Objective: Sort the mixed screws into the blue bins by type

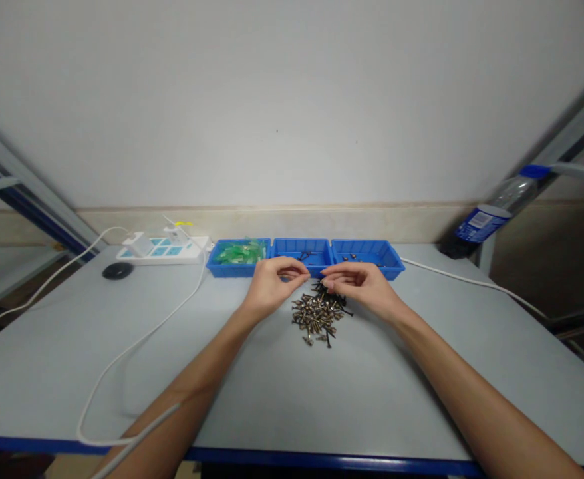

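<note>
A heap of small screws (316,314), brassy ones mixed with black ones, lies on the grey table. My left hand (273,285) hovers at the heap's upper left, thumb and fingertips pinched together. Over the upper right of the heap is my right hand (360,283), also in a pinch, its fingertips close to the black screws. Whatever either pinch holds is too small to make out. Behind the hands, the middle blue bin (302,242) contains a few dark screws, and the right blue bin (398,265) a few small brassy pieces.
The left blue bin (232,272) is full of green translucent pieces. A white power strip (187,253) with plugs and a black disc (118,271) are at the left. White cable (137,342) crosses the table and my left forearm. A dark-liquid bottle (484,223) leans at the right.
</note>
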Available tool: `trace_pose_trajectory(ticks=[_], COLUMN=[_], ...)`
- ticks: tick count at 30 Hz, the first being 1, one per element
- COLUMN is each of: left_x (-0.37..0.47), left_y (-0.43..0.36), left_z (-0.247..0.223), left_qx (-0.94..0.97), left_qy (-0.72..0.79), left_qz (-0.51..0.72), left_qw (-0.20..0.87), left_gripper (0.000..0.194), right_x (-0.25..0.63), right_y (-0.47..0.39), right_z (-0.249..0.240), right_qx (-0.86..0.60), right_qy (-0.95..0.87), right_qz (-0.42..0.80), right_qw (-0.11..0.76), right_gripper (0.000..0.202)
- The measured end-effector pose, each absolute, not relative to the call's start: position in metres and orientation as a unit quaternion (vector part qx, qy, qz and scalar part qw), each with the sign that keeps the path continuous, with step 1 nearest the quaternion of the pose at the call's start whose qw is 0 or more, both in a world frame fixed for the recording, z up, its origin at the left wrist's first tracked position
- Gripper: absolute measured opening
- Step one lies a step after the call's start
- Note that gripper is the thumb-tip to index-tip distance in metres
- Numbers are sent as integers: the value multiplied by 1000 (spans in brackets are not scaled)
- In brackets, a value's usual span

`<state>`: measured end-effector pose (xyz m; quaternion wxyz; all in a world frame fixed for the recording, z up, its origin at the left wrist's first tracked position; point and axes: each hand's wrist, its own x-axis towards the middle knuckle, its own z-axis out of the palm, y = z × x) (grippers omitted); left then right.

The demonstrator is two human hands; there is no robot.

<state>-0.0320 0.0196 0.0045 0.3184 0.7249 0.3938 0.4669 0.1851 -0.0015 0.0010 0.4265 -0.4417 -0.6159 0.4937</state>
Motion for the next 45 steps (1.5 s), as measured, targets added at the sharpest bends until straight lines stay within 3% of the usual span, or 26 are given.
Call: trace_pose_trajectory(ticks=[4,8,12,16,26,36,45], left_x=[-33,-33,-30,-24,-23,-23,-13], left_y=[29,30,20,12,10,9,-2], left_z=[2,-1,1,-2,-14,-12,3], left_qx=[660,661,759,834,866,860,759], left_qy=[459,455,401,339,328,335,326], left_qz=[533,546,486,410,345,348,398], left_qw=[264,241,160,148,155,163,398], left_gripper=[10,17,15,16,17,18,24], right_x=[197,220,236,233,219,227,218], right_y=[1,-2,-6,-5,0,4,1], right_z=[8,22,23,11,5,1,6], right_qx=[-466,-486,-490,-470,-475,-463,-399], right_qy=[-664,-765,-809,-827,-814,-747,-624], right_qz=[416,315,271,271,276,397,567], right_qw=[412,282,177,149,187,266,360], right_gripper=[31,21,26,25,21,15,18])
